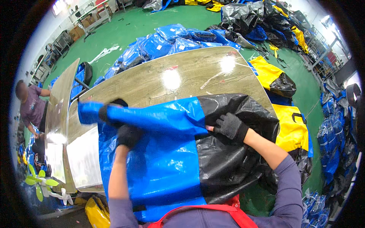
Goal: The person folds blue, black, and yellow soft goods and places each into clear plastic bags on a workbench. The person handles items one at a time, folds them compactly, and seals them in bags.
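A large blue and black plastic-woven bag [167, 159] lies across the near side of a wooden table [159, 81]. Its upper edge is folded over toward me into a blue band. My left hand [128, 136], in a black glove, grips the blue fabric under that fold. My right hand [230, 126], also gloved in black, presses on the seam where blue meets black, fingers spread over the black part. A black strap [110, 104] shows at the folded band's left end.
Clear plastic sheets [84, 157] lie on the table's left end. Packed blue bags [167, 43] are piled on the green floor beyond the table. Yellow and black bags [287, 114] lie to the right. Another person [32, 106] works at far left beside a second table [59, 102].
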A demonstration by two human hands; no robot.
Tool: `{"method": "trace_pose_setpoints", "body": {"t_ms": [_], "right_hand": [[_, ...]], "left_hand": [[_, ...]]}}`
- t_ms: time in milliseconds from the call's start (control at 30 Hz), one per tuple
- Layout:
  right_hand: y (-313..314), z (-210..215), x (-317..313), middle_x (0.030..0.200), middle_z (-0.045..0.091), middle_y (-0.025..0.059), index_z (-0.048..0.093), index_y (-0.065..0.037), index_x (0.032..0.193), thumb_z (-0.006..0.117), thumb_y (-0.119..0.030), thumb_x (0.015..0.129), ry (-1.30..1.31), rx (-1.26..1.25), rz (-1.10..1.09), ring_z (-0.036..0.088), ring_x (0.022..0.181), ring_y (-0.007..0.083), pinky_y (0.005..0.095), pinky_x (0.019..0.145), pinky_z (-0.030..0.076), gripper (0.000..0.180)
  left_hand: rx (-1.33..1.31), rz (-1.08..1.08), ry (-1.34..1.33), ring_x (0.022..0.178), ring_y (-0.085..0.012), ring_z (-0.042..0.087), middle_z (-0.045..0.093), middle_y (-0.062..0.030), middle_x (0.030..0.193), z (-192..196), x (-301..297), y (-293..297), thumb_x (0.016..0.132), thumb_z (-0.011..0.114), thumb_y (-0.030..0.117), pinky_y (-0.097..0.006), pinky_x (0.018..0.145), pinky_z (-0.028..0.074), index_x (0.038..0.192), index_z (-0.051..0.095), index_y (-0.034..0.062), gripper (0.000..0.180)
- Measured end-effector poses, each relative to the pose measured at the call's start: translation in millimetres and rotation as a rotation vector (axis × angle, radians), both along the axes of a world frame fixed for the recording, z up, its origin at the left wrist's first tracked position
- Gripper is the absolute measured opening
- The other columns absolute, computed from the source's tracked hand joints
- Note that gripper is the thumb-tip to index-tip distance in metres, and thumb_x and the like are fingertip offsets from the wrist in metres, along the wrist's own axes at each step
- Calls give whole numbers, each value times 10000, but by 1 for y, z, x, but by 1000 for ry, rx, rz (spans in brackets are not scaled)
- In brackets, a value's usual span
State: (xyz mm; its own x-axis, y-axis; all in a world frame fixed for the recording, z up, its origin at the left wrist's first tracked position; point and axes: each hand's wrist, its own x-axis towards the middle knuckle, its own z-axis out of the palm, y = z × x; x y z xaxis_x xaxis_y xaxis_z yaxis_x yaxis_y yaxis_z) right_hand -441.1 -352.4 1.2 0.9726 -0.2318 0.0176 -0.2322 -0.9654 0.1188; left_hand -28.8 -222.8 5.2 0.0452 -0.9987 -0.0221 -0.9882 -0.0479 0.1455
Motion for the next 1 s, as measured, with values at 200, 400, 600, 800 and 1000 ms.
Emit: {"method": "trace_pose_setpoints", "body": {"t_ms": [200, 400, 600, 800, 1000], "right_hand": [[3, 50, 33, 1051, 632, 146, 478, -265, 1355, 660, -368, 719, 558, 177, -115, 623, 923, 327, 451, 776, 466, 669], [-20, 135, 17, 1186, 607, 173, 564, -158, 1239, 665, -439, 733, -24, 170, -520, 543, 1149, 356, 473, 983, 401, 588], [25, 12, -56, 1556, 192, 132, 292, -227, 1476, 625, -677, 699, 54, 153, -531, 81, 1440, 399, 675, 1090, 50, 957], [14, 22, -51, 1534, 245, 136, 369, -210, 1448, 576, -697, 732, 111, 192, -482, 122, 1437, 364, 640, 1101, 37, 890], [3, 40, -49, 1437, 408, 147, 344, -221, 1454, 521, -548, 856, -13, 47, -716, 306, 1359, 372, 578, 1050, 260, 703]], "left_hand": [[-1020, -79, -61, 824, -337, 646, 663, -189, 897, 143, -5, 20, 886, 608, 299, -412, 770, 491, 974, 647, 15, 301], [176, 64, -563, 1093, -326, 575, 629, -151, 1153, 113, -4, -2, 816, 573, 560, -501, 956, 380, 1152, 631, 100, 573], [215, 61, -236, 1397, -329, 285, 319, -170, 1494, 35, 14, 73, 832, 565, 528, -491, 1116, 244, 1477, 281, 92, 829], [368, 124, -374, 1187, -386, 514, 504, -194, 1348, 75, -9, -5, 845, 544, 503, -467, 1041, 371, 1321, 528, 164, 584], [-51, -429, -160, 1404, -361, 251, 336, -174, 1489, 8, -49, -34, 798, 522, 667, -626, 1122, 34, 1439, 359, 158, 835]]}}
